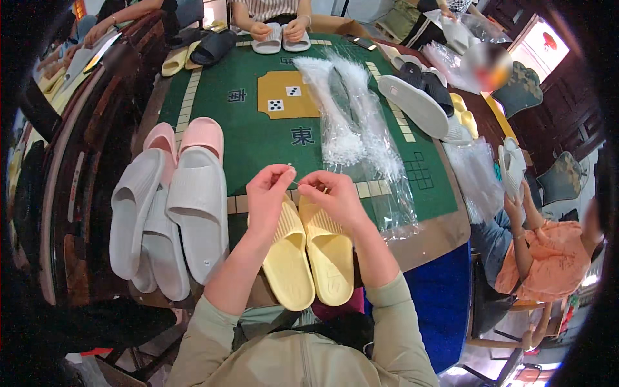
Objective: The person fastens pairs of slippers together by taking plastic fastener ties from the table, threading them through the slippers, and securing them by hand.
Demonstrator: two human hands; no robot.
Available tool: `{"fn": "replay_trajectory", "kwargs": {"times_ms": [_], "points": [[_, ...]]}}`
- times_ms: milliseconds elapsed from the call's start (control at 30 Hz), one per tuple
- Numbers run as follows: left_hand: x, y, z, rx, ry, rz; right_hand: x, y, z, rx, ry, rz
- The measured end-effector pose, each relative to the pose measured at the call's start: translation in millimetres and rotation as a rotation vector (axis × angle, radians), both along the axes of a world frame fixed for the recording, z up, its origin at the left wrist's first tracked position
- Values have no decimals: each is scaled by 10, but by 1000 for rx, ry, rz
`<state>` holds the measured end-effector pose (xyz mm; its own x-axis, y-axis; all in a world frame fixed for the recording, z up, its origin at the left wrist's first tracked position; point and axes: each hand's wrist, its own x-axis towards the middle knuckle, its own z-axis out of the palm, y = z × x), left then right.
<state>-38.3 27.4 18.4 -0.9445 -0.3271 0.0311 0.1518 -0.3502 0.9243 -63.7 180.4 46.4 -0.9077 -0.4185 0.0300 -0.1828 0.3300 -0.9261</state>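
Observation:
A pair of yellow slide slippers (289, 266) lies at the table's near edge, soles down, toes pointing away from me. Above their toe ends my left hand (269, 193) and my right hand (334, 201) are close together, each pinching. A thin pale strand (296, 183) runs between the fingertips; its exact kind is too small to make out. My wrists partly cover the slippers' straps. Just beyond my hands, bundles of fine white plastic strands (342, 145) rest on clear plastic film (393, 200).
Grey slippers (196, 213) and pink slippers (207, 132) are piled at my left on the green table mat (238, 155). More grey slippers (416, 106) lie at the right. Across the table a person handles grey slippers (274, 39); another sits right in an orange top (551, 258).

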Motion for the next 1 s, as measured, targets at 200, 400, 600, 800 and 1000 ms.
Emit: {"fn": "replay_trajectory", "kwargs": {"times_ms": [200, 400, 600, 800, 1000], "points": [[-10, -50, 35, 54, -100, 48, 8, -71, -158, -305, -31, -140], [-1, -5, 138, -75, -109, -38, -13, -55, -150, -347, 10, -177], [-5, 6, 61, -127, -24, -16, 20, -76, -149, -364, 58, -186], [6, 26, 54, -172, -28, -6, 44, -25, -135, -279, 37, -169], [-2, 27, 57, -199, -30, -12, 50, -39, -111, -231, 29, -185]]}}
